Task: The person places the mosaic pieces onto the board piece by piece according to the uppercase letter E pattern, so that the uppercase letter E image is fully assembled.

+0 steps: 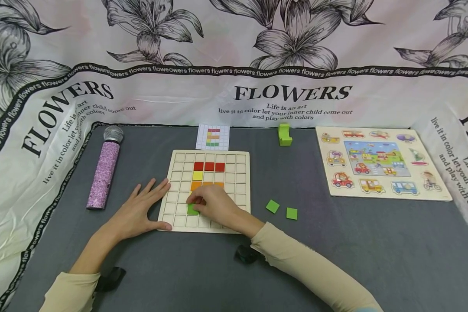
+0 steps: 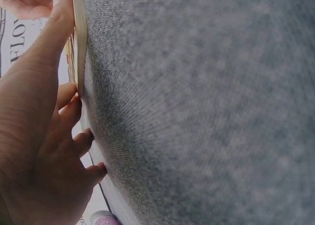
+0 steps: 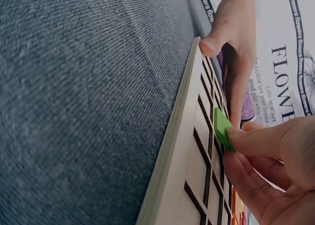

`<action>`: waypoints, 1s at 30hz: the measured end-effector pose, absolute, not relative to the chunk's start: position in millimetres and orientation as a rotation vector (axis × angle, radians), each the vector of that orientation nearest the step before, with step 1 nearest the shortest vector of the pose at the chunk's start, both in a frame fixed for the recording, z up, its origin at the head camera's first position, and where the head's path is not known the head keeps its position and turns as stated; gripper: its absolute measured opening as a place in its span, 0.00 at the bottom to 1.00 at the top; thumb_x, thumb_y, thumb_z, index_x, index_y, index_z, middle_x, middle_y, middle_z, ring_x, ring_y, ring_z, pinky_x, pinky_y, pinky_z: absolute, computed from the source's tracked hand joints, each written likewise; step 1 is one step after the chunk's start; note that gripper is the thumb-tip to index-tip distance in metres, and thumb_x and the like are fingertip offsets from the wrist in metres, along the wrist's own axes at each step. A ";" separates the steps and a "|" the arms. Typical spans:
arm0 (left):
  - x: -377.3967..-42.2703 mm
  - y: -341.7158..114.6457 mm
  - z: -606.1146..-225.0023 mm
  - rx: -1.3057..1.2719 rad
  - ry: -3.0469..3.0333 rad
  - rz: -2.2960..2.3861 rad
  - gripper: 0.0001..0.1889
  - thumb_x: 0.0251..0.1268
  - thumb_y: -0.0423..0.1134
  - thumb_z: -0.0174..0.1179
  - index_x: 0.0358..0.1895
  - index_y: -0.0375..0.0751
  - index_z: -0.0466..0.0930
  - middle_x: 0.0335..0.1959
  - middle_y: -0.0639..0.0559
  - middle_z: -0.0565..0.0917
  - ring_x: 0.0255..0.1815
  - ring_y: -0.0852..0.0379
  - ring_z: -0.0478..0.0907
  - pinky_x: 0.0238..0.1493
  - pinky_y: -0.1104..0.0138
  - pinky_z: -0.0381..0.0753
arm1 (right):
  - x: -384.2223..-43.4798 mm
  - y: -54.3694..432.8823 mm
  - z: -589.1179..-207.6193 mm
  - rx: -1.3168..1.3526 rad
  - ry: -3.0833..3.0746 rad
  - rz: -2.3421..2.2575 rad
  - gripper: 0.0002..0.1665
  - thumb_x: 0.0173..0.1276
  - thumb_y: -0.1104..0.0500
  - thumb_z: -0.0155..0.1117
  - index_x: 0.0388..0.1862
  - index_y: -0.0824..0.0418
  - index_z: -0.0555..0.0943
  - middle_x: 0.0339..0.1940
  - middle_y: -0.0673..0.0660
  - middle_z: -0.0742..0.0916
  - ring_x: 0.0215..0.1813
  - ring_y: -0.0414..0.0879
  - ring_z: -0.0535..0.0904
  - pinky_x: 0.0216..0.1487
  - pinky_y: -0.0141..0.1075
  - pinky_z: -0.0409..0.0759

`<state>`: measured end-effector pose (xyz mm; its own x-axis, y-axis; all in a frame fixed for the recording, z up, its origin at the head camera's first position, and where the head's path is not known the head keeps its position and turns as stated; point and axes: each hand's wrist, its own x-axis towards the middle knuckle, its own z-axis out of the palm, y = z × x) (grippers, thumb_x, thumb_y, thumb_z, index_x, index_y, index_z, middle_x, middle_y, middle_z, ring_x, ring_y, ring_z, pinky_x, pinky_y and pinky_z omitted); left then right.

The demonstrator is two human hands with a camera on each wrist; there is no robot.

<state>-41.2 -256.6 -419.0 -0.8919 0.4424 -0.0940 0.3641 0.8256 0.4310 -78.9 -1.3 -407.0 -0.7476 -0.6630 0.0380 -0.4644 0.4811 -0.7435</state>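
My right hand (image 1: 220,209) pinches a green square tile (image 3: 222,129) between thumb and fingers, low over the wooden grid board (image 1: 239,190). The tile is tilted in the right wrist view, one side at the grid. My left hand (image 1: 140,212) lies spread along the board's left side, its thumb at the near left corner and the index finger touching the edge. On the board are a row of red tiles (image 1: 209,166), a yellow tile (image 1: 197,175) and orange tiles (image 1: 196,185), the orange ones partly hidden by my right hand. Two loose green tiles (image 1: 272,206) lie right of the board.
A paper card (image 1: 212,137) with a coloured pattern lies behind the board. A pink glittery microphone (image 1: 103,173) is at the left. A green block (image 1: 284,135) stands at the back, and a vehicle picture puzzle (image 1: 378,190) lies at the right.
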 end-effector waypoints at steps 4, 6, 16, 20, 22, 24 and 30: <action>-41.2 -256.7 -417.7 0.623 2.810 0.619 0.59 0.46 0.70 0.67 0.78 0.43 0.53 0.79 0.47 0.53 0.79 0.37 0.44 0.74 0.40 0.38 | -77.3 -2.5 -406.5 -0.962 2.487 -1.112 0.09 0.63 0.67 0.70 0.43 0.60 0.88 0.36 0.51 0.88 0.36 0.39 0.80 0.39 0.24 0.77; -41.2 -256.9 -417.9 0.619 2.804 0.621 0.59 0.46 0.70 0.67 0.78 0.43 0.53 0.79 0.47 0.53 0.79 0.37 0.43 0.74 0.39 0.38 | -76.3 -3.1 -406.8 -0.975 2.495 -1.106 0.10 0.63 0.67 0.70 0.43 0.61 0.88 0.37 0.52 0.88 0.37 0.39 0.80 0.40 0.24 0.77; -38.9 -256.8 -419.1 0.624 2.800 0.648 0.58 0.46 0.69 0.67 0.78 0.43 0.53 0.79 0.47 0.53 0.78 0.36 0.44 0.74 0.39 0.39 | -76.9 2.4 -403.9 -0.995 2.455 -1.100 0.10 0.64 0.68 0.69 0.44 0.61 0.87 0.39 0.52 0.88 0.39 0.40 0.81 0.42 0.26 0.78; -39.6 -255.7 -419.7 0.626 2.794 0.644 0.59 0.46 0.70 0.67 0.78 0.43 0.53 0.79 0.47 0.53 0.79 0.36 0.43 0.74 0.40 0.38 | -83.6 19.8 -394.1 -0.971 2.408 -1.135 0.11 0.65 0.67 0.67 0.46 0.61 0.87 0.41 0.53 0.88 0.42 0.41 0.82 0.46 0.29 0.80; -40.3 -255.5 -419.8 0.624 2.793 0.640 0.59 0.46 0.70 0.67 0.78 0.43 0.52 0.79 0.47 0.52 0.79 0.37 0.42 0.74 0.40 0.37 | -87.6 33.8 -388.1 -0.977 2.416 -1.151 0.11 0.65 0.67 0.67 0.46 0.62 0.86 0.41 0.54 0.89 0.42 0.42 0.83 0.47 0.30 0.81; -40.7 -255.5 -419.9 0.626 2.798 0.641 0.59 0.45 0.70 0.67 0.78 0.43 0.52 0.79 0.47 0.52 0.79 0.37 0.42 0.74 0.40 0.37 | -90.7 51.2 -382.2 -0.973 2.428 -1.175 0.11 0.64 0.68 0.68 0.46 0.64 0.86 0.42 0.56 0.89 0.43 0.44 0.83 0.47 0.32 0.82; -40.3 -256.6 -419.9 0.613 2.792 0.626 0.60 0.44 0.71 0.67 0.78 0.43 0.52 0.79 0.48 0.52 0.79 0.38 0.42 0.75 0.41 0.36 | -90.4 109.6 -374.1 -0.834 2.565 -1.141 0.15 0.62 0.67 0.70 0.48 0.64 0.85 0.46 0.58 0.88 0.43 0.48 0.84 0.45 0.40 0.84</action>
<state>-40.3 -256.6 -419.9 -0.8900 0.4411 -0.1156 0.3495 0.8228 0.4482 -90.4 109.6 -374.1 -0.8169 -0.5758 0.0338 -0.4107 0.5396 -0.7349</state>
